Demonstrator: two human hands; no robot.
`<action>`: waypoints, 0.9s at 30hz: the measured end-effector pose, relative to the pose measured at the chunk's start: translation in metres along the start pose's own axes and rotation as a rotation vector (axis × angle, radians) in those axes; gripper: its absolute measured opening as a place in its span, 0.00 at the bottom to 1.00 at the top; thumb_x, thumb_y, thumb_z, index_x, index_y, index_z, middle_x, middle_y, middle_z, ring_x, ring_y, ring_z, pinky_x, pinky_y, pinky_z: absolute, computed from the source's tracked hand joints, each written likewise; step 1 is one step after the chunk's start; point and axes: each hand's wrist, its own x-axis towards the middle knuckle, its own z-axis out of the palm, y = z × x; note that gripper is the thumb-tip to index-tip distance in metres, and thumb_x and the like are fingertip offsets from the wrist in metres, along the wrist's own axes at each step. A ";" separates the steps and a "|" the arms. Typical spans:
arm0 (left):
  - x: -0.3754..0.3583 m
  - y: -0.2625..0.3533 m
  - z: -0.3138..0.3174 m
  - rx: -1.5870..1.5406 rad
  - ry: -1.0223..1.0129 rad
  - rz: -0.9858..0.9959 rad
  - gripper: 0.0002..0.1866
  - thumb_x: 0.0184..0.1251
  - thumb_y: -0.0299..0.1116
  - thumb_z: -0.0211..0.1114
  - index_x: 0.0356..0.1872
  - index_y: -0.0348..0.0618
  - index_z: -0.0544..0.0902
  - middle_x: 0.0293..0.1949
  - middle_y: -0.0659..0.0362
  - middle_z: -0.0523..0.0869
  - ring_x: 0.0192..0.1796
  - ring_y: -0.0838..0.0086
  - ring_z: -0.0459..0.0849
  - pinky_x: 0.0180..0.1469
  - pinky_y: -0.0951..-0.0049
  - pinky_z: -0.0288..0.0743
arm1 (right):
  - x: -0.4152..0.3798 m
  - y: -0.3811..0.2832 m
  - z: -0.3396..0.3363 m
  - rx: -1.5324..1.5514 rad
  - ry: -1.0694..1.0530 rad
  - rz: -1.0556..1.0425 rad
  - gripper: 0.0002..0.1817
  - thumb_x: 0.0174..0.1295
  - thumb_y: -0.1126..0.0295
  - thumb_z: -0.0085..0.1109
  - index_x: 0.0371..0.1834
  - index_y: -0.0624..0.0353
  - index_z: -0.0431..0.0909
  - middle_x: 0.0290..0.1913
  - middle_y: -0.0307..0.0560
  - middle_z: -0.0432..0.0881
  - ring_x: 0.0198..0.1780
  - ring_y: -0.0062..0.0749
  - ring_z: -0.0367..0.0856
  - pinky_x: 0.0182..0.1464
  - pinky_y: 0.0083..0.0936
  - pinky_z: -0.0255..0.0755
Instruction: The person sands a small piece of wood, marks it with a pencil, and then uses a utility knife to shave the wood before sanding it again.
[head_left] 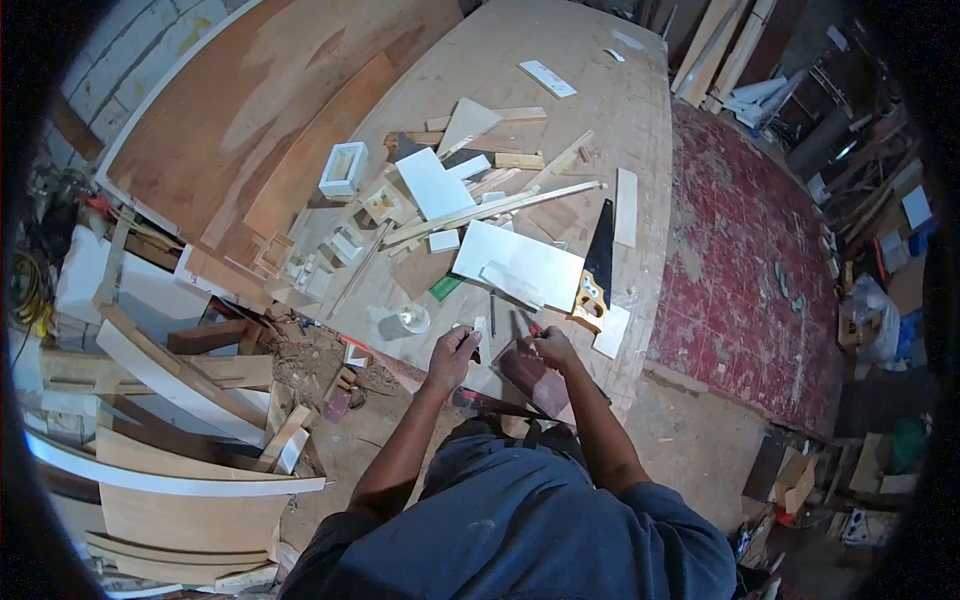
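My left hand (pixel 455 354) is closed above the front edge of the wooden table (pixel 400 347); a small dark thing shows at its fingers, too small to name. A small red object (pixel 535 328) pokes out of my closed right hand (pixel 556 349). Between and below the hands lies a reddish-brown block (pixel 545 388). Just beyond them are a thin dark rod (pixel 493 312) and a large white board (pixel 520 262). A handsaw (pixel 598 262) with a yellowish handle rests to the right of that board. Left of my left hand stands a small clear container (pixel 412 318).
Wood strips (pixel 500 212), a white panel (pixel 435 183) and a white box frame (pixel 344 169) crowd the table. A green piece (pixel 446 287) lies near the large board. Curved wooden parts (pixel 180 385) are stacked at left; a red tiled floor patch (pixel 745 260) is at right.
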 end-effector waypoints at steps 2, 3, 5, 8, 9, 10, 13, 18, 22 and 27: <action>0.005 -0.003 0.008 -0.009 -0.021 0.035 0.13 0.71 0.37 0.58 0.32 0.37 0.78 0.24 0.62 0.77 0.28 0.81 0.76 0.33 0.76 0.72 | -0.020 0.011 0.001 0.121 0.130 -0.251 0.35 0.53 0.47 0.66 0.52 0.67 0.72 0.39 0.67 0.83 0.45 0.54 0.84 0.44 0.39 0.76; 0.008 -0.006 0.013 0.048 -0.012 0.054 0.14 0.71 0.38 0.58 0.31 0.37 0.77 0.23 0.62 0.77 0.28 0.81 0.75 0.33 0.76 0.71 | -0.036 0.014 0.002 0.174 0.182 -0.287 0.27 0.59 0.54 0.64 0.54 0.60 0.68 0.33 0.61 0.83 0.40 0.50 0.85 0.40 0.39 0.75; 0.011 -0.002 0.025 0.104 -0.018 0.073 0.14 0.71 0.38 0.58 0.30 0.38 0.76 0.23 0.62 0.76 0.27 0.80 0.75 0.33 0.76 0.70 | -0.076 0.002 -0.010 0.196 0.245 -0.300 0.25 0.62 0.55 0.62 0.54 0.58 0.67 0.28 0.53 0.80 0.32 0.39 0.79 0.35 0.33 0.72; 0.009 0.013 0.049 0.152 -0.076 0.081 0.14 0.71 0.38 0.58 0.30 0.38 0.76 0.22 0.63 0.76 0.27 0.80 0.74 0.32 0.75 0.69 | -0.099 0.018 -0.016 0.339 0.282 -0.353 0.17 0.68 0.59 0.56 0.52 0.56 0.66 0.22 0.40 0.74 0.23 0.23 0.70 0.27 0.25 0.64; 0.009 0.017 0.057 0.142 -0.079 0.051 0.14 0.71 0.38 0.58 0.30 0.37 0.76 0.22 0.63 0.76 0.27 0.81 0.73 0.32 0.76 0.69 | -0.105 0.024 -0.019 0.416 0.280 -0.385 0.15 0.69 0.61 0.55 0.52 0.56 0.66 0.22 0.39 0.74 0.23 0.21 0.70 0.26 0.22 0.63; 0.010 0.018 0.066 0.131 -0.080 0.024 0.14 0.70 0.38 0.58 0.30 0.37 0.76 0.22 0.63 0.76 0.27 0.81 0.73 0.32 0.76 0.69 | -0.111 0.027 -0.024 0.492 0.278 -0.421 0.14 0.70 0.63 0.54 0.52 0.55 0.67 0.21 0.37 0.73 0.23 0.20 0.70 0.25 0.20 0.62; 0.008 0.017 0.088 0.141 -0.110 0.043 0.15 0.71 0.39 0.58 0.29 0.37 0.77 0.23 0.62 0.76 0.27 0.81 0.73 0.33 0.75 0.69 | -0.130 0.033 -0.041 0.659 0.226 -0.354 0.12 0.70 0.65 0.53 0.51 0.55 0.67 0.25 0.39 0.76 0.22 0.20 0.73 0.23 0.18 0.68; -0.010 0.037 0.133 0.092 -0.161 0.038 0.16 0.74 0.42 0.53 0.32 0.38 0.77 0.24 0.62 0.77 0.28 0.80 0.75 0.34 0.74 0.72 | -0.182 0.034 -0.086 1.046 0.211 -0.331 0.09 0.69 0.70 0.52 0.48 0.56 0.64 0.27 0.43 0.76 0.22 0.24 0.76 0.21 0.21 0.72; -0.020 0.023 0.181 0.098 -0.110 0.269 0.17 0.77 0.44 0.46 0.40 0.39 0.75 0.25 0.61 0.77 0.25 0.79 0.76 0.29 0.75 0.74 | -0.214 0.045 -0.120 0.725 0.414 -0.602 0.09 0.62 0.77 0.53 0.41 0.58 0.64 0.26 0.39 0.71 0.28 0.20 0.70 0.31 0.20 0.69; -0.074 0.104 0.233 -0.018 -0.281 0.027 0.17 0.78 0.44 0.42 0.47 0.40 0.71 0.25 0.60 0.75 0.22 0.79 0.76 0.25 0.75 0.75 | -0.247 0.065 -0.154 0.553 0.451 -0.783 0.04 0.58 0.76 0.53 0.28 0.61 0.69 0.24 0.42 0.69 0.27 0.26 0.69 0.32 0.25 0.65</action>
